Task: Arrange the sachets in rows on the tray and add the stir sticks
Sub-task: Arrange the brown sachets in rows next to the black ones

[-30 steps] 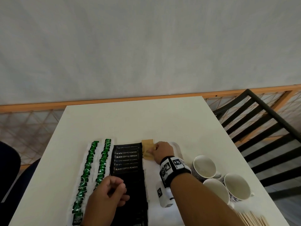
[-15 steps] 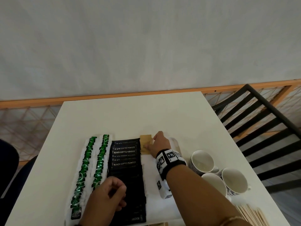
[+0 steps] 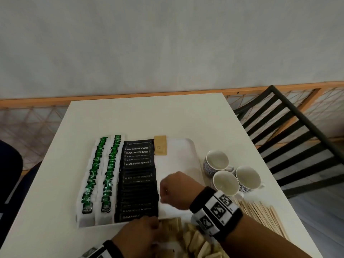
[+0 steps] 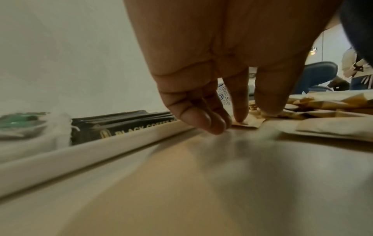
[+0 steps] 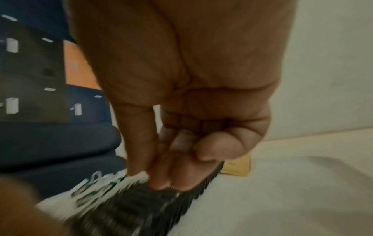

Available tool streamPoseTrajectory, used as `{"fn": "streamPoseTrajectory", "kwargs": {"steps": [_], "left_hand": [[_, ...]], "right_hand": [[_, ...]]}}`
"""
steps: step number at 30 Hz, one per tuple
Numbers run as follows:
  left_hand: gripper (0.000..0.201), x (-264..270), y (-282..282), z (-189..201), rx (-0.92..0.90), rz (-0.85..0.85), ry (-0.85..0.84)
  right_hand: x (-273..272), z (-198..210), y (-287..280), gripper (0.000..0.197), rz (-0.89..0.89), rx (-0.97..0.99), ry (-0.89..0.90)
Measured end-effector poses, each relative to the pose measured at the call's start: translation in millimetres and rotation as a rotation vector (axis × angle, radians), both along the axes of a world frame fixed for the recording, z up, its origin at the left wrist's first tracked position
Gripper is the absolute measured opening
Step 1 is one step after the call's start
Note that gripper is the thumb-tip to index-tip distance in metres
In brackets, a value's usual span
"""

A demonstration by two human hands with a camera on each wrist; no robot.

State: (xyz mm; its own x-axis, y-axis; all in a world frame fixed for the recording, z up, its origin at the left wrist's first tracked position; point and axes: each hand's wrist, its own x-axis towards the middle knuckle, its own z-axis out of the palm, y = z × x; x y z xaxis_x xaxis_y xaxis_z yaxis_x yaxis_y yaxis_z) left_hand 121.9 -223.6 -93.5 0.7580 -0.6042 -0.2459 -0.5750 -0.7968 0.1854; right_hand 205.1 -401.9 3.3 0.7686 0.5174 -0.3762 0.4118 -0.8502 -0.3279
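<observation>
Left hand (image 3: 137, 231) fingers press a brown sachet (image 4: 247, 123) beside the tray (image 3: 183, 146); right hand (image 3: 176, 189) is clenched, holding nothing. Pinch one sachet only.

White tabletop (image 3: 145, 116), set against a plain pale wall (image 3: 167, 43). Wooden rail (image 3: 28, 101) with rope lattice is seen below. Black slatted chair (image 3: 290, 131) stands at right.

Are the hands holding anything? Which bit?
The right hand is curled and holds nothing. The left hand has fingertips on the edge of a brown sachet; a real grip cannot be told.
</observation>
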Motion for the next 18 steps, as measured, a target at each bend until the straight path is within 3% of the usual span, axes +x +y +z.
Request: {"fn": "streamPoseTrajectory", "kwargs": {"steps": [2, 5, 10, 14, 18], "left_hand": [[0.012, 3.7, -1.2, -1.4, -0.065, -0.075, -0.014], [0.014, 4.8, -5.2, 8.8, -0.189, -0.063, 0.029], [0.035, -5.0, -17.0, 14.8, -0.183, 0.012, 0.131], [0.035, -13.3, -18.5, 17.4, -0.154, -0.067, 0.102], [0.032, -12.4, -14.7, 15.0, -0.165, -0.032, 0.081]], "right_hand": [[-21.4, -11.5, -6.5, 0.020, 0.120, -0.136, -0.035], [-45.2, -25.0, -14.6, 0.020, 0.169, -0.248, -0.063], [-59.7, -34.4, -18.7, 0.024, 0.244, -0.246, -0.171], [-64.2, -43.4, -20.6, 0.026, 0.281, -0.297, -0.207], [-66.3, -47.8, -21.6, 0.029, 0.301, -0.262, -0.224]]}}
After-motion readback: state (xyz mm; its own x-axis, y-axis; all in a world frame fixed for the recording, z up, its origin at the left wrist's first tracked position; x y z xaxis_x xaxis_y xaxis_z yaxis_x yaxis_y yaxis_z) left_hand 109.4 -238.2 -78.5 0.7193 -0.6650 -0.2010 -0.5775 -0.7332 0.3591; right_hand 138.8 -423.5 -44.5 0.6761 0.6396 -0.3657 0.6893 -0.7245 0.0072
